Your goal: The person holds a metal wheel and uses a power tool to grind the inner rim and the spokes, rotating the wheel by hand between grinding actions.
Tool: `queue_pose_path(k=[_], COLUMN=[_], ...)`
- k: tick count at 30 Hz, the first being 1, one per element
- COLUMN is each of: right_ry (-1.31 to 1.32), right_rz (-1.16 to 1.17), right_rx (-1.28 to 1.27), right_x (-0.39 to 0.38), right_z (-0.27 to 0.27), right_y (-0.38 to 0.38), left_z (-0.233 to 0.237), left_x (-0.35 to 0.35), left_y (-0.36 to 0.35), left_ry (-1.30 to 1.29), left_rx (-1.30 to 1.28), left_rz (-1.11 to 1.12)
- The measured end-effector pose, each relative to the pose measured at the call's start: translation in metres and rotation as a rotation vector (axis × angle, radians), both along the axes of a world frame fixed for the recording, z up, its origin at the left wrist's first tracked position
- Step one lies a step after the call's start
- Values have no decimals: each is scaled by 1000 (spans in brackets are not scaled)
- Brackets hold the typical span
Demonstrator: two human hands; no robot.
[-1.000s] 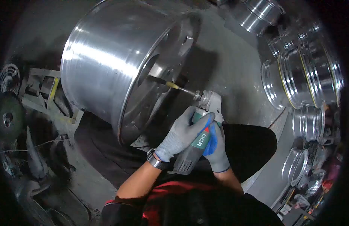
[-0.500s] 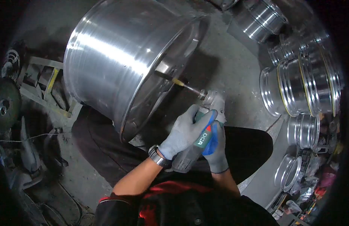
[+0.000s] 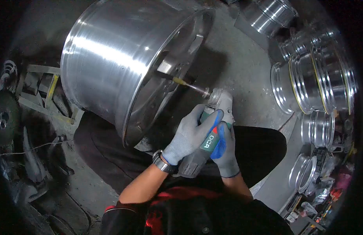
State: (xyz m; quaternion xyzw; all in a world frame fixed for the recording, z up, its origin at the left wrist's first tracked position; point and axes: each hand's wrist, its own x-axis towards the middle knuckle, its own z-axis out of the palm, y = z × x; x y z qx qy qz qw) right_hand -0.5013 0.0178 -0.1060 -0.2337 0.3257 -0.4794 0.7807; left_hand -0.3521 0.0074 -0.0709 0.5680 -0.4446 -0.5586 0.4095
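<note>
A dark green and grey angle grinder (image 3: 210, 143) marked DCA is held in front of my body by both gloved hands. My left hand (image 3: 190, 136) wraps around its body from the left, below the metal gear head. My right hand (image 3: 227, 152) grips the other side, thumb along the casing. From the head a long spindle (image 3: 195, 88) with a yellowish section and a dark tip reaches into the open face of a large silver wheel rim (image 3: 107, 58). The tip overlaps the spokes inside the rim in this view. The rim lies on its side, tilted, just beyond my left leg.
Several polished rims (image 3: 307, 84) are stacked at the right, with a loose ring (image 3: 303, 172) below them. A metal frame (image 3: 42, 92) stands at the left beside a round dark disc (image 3: 7, 113). Clutter and plastic bags (image 3: 322, 192) line the right edge.
The rim, hands and grinder sit slightly further left and higher in view, while my grip stays the same. The spindle remains pointed into the rim.
</note>
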Motion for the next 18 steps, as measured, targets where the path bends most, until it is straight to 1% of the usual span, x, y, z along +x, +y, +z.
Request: queue_pose_path(k=[1, 4, 6, 9, 11, 12, 16, 17, 18], right_ry=[-3, -25, 115, 113, 82, 51, 22, 241, 462], right_rz=[-5, -2, -123, -91, -66, -34, -77, -91, -103], right_rx=[3, -4, -114, -84, -48, -14, 1, -138, -277], right_x=[0, 2, 11, 11, 7, 7, 11, 11, 13], right_z=[-2, -5, 0, 6, 9, 10, 4, -6, -8], right_y=[-1, -7, -10, -11, -7, -6, -10, -11, -13], left_z=[-1, 2, -2, -2, -11, -10, -6, -6, 4], left_x=[-1, 3, 6, 6, 1, 2, 5, 6, 10], left_y=[2, -8, -20, -18, -7, -8, -16, -22, -23], left_ry=[-20, 22, 28, 48, 92, 88, 84, 109, 79], left_rx=[6, 4, -17, -21, -58, -57, -38, -44, -62], left_rz=[47, 6, -9, -44, 72, 68, 42, 23, -67])
